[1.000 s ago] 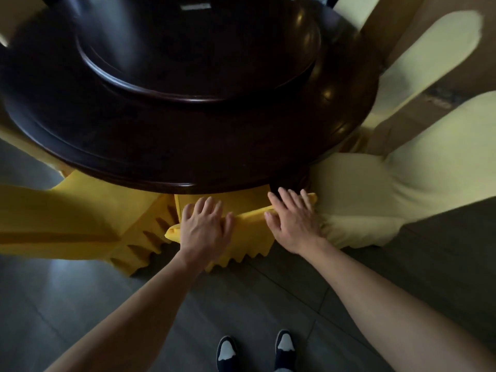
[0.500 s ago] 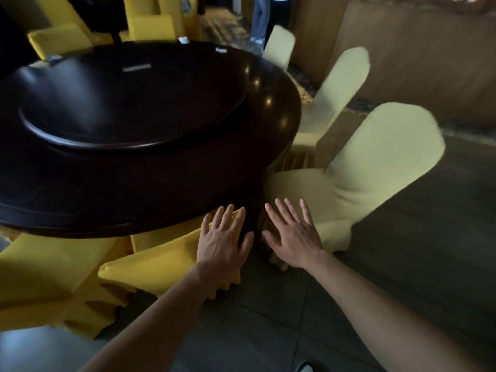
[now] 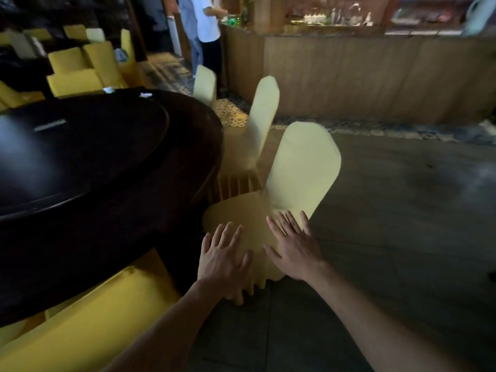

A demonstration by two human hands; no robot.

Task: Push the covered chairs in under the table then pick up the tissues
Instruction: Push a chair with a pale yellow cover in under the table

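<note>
Looking at the head view, both hands are out flat with fingers spread and straight, gripping nothing. The left hand point(image 3: 224, 260) is over the front edge of the pale covered chair point(image 3: 300, 173), near its pleated skirt, and the right hand point(image 3: 294, 247) lies toward the back of the seat, fingertips almost at the foot of the backrest. Can't really tell if the palms are pressing or just hovering, it's blurry. The dark round table point(image 3: 107, 167) is off to the left of the hands, and the chair's seat sits mostly outside its rim, so I'd guess the shove has to go leftward and a bit forward. The right hand is on the outer side, better placed to drive it. The tissues point(image 3: 146, 95) look like small white scraps on the table's far edge, well away from both hands; the left one is nearer.
</note>
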